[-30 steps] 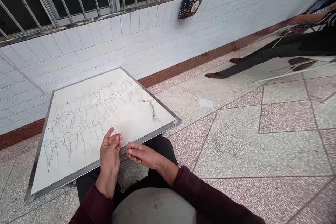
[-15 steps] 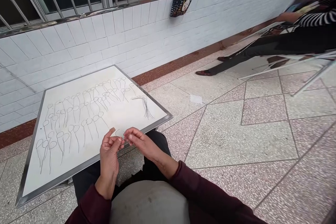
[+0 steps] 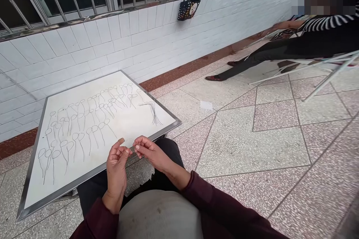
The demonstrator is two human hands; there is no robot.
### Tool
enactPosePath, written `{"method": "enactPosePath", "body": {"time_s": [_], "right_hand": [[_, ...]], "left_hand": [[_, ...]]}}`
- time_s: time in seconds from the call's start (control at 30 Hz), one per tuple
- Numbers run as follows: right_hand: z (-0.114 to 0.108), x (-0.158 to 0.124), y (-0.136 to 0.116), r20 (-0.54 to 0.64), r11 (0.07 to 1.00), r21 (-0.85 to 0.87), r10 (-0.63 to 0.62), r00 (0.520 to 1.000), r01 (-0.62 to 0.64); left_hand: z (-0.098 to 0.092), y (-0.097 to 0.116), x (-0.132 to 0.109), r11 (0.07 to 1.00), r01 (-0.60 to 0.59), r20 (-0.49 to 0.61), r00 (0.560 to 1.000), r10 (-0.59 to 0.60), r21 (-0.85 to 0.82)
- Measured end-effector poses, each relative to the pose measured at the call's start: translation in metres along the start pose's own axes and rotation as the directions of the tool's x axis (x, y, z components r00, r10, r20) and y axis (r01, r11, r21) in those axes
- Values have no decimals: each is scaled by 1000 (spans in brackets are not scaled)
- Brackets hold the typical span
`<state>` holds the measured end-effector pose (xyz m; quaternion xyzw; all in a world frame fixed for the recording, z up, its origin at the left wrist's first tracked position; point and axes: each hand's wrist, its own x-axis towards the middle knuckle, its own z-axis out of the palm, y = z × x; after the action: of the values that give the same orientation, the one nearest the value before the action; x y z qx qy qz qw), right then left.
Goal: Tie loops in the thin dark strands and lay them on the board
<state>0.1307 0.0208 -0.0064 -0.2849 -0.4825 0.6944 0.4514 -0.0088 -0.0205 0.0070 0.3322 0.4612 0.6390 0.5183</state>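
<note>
Close together above the table's near edge, my left hand (image 3: pixel 117 160) and my right hand (image 3: pixel 148 153) pinch a thin wire (image 3: pixel 132 151) between their fingertips. Most of the wire is hidden by the fingers or too fine to follow. A tan wrap covers one left fingertip. On the white tabletop (image 3: pixel 134 123), beyond my hands, lie rows of looped wires (image 3: pixel 80 136), each a round loop with a long tail. A bundle of bent, unlooped dark wires (image 3: pixel 153 111) rests near the right corner.
A white tiled wall (image 3: pixel 112 44) with barred windows stands behind the table; a small dark basket (image 3: pixel 188 9) hangs from the bars. To the right, a person in dark trousers (image 3: pixel 258 54) sits on a folding chair. A white paper (image 3: pixel 206 105) lies on the floor.
Both hands stay at nearly the same place, still pinching the wire; a curved piece that stood above the fingers is less visible now. The seated person's arm has lowered. The view has shifted slightly.
</note>
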Motion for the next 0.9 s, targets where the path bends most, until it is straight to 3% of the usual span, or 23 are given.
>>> {"method": "enactPosePath", "body": {"time_s": [0.27,0.53,0.63,0.8,0.9], "right_hand": [[-1,-2,3,42,987,-144,-61,997,66],[1,-3,0,54,997,-67,-36,998,40],[0,-3,-1,31,1000,21,-5,1000,4],[1,-4,1,35,943,318,92,995,-99],[2,-5,3,44,925,351,135,990,-142]], "left_hand": [[-4,5,-2,1000,17,101,995,-15,-16],[-1,7,-5,992,117,160,979,-122,46],[-1,6,-6,990,144,172,975,-142,0],[2,7,-7,988,125,169,980,-108,-93],[4,8,-8,989,105,167,982,-86,-104]]}}
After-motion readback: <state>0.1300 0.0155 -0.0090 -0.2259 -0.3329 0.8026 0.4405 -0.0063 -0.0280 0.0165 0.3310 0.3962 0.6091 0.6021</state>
